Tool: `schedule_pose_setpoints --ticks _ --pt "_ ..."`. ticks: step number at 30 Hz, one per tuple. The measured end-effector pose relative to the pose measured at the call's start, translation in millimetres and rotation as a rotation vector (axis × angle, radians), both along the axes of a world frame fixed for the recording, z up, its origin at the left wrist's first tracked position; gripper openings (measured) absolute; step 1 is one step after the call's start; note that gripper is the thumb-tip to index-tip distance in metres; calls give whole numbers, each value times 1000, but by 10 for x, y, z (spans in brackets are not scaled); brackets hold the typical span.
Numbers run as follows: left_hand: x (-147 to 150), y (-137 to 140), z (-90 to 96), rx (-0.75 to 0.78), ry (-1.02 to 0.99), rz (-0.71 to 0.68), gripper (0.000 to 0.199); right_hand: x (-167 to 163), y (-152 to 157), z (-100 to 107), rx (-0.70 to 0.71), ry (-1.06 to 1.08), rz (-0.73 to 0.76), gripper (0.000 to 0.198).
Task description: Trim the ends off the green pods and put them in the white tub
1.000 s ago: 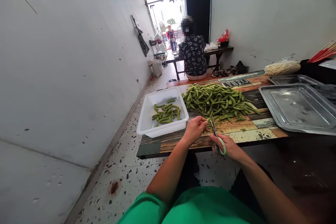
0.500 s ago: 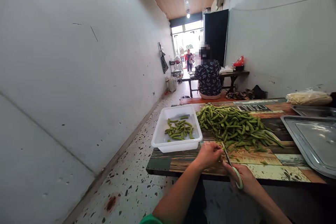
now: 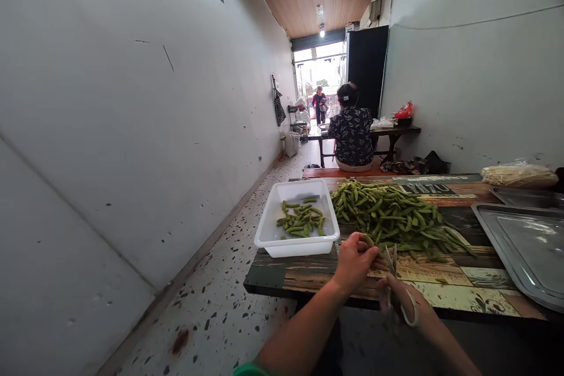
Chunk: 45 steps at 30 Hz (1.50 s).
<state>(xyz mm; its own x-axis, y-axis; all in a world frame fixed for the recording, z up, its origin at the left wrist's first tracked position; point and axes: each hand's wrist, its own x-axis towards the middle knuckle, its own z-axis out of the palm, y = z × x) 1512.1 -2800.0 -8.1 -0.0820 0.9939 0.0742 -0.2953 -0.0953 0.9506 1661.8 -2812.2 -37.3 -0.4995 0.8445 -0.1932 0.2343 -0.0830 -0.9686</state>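
My left hand (image 3: 356, 263) is closed on a green soybean pod (image 3: 368, 240), pinched between thumb and fingers over the table's near edge. Close by on its right, my right hand (image 3: 408, 299) grips a pair of scissors (image 3: 391, 259) with pale handles; the blades are spread apart and point away from me, near the pod. Some of the right fingers are blurred. Beyond both hands lies a big heap of green pods (image 3: 392, 211). To the left stands a white plastic tub (image 3: 264, 229) with several pods (image 3: 302, 220) on its bottom.
The wooden table (image 3: 304, 276) has metal trays (image 3: 520, 252) on its right and a bagged pale bundle (image 3: 520, 175) behind them. A person (image 3: 351, 135) sits ahead, back turned; another person (image 3: 319, 104) is by the doorway. A wall (image 3: 132, 129) runs along the left.
The scissor blades have gone from closed to spread apart. My left hand has moved slightly right and up, and the pod in it now shows above the fingers. The view has tilted a little upward.
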Motion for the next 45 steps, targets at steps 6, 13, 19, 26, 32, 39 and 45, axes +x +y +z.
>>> schedule_pose_setpoints --ticks 6,13,19,26,32,39,45 --pt "-4 -33 21 -35 -73 63 52 -28 -41 69 -57 26 -23 72" --pt "11 -87 31 -99 -161 98 52 -38 -126 180 -34 56 -34 73" --pt "22 -105 63 -190 -188 40 50 -19 -121 173 -28 33 6 69" --pt "36 -103 30 -153 -116 62 45 6 -100 108 2 47 -2 60" --pt "97 -109 -43 -152 -56 82 43 -27 -110 69 -45 41 -48 57" --pt "-323 -77 290 212 779 672 15 -40 -84 49 -202 173 -126 65" --pt "-466 121 673 105 1402 819 59 16 -88 89 -236 191 -186 72"
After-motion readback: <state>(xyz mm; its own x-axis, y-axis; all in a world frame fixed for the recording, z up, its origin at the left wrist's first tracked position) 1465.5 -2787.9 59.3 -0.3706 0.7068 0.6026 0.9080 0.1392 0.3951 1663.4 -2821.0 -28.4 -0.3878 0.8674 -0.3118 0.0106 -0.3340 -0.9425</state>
